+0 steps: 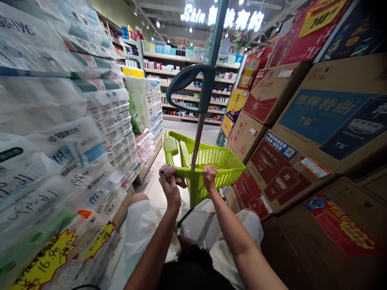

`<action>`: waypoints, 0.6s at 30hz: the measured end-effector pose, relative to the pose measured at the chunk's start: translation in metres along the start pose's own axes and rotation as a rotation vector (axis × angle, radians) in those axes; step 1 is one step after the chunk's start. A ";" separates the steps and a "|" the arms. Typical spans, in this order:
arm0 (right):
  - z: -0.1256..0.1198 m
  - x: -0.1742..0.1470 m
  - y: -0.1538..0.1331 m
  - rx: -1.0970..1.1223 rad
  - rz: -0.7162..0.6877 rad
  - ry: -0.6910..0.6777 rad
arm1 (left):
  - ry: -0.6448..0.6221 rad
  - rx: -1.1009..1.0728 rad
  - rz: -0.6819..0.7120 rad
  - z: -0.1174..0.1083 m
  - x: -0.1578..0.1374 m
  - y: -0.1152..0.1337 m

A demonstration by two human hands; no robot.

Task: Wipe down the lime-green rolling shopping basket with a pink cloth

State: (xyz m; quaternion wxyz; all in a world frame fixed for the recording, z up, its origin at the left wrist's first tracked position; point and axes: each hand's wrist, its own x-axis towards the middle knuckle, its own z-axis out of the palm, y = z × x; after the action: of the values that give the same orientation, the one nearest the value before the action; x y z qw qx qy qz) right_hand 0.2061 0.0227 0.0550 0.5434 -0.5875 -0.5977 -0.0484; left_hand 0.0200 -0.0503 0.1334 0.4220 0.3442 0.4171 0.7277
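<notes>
A lime-green shopping cart basket (198, 193) stands right in front of my knees, with a grey pole and a dark loop handle (207, 88) rising from its near rim. My left hand (171, 188) is closed on a crumpled pinkish-grey cloth (167, 170), at the left end of that rim. The hand partly hides how the cloth meets the plastic. Just right of the pole, my right hand (209, 177) has its fingers wrapped over the basket's rim. The mesh side of the basket extends away to the right.
Wrapped packs of tissue paper (69, 137) are stacked high along the left. Cardboard cartons (290, 169) form a wall close on the right. Shelves of small boxed goods (187, 76) cross the far end. Pale floor tiles (148, 177) show between the stacks.
</notes>
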 end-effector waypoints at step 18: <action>-0.006 0.001 0.009 -0.020 0.031 0.034 | -0.189 0.786 0.213 -0.009 0.047 0.020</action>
State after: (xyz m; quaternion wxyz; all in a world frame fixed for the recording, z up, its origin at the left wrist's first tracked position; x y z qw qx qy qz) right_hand 0.2168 0.0224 0.0528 0.5483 -0.6011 -0.5786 -0.0562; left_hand -0.0134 -0.0165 0.1546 0.2171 0.5856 0.5846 0.5178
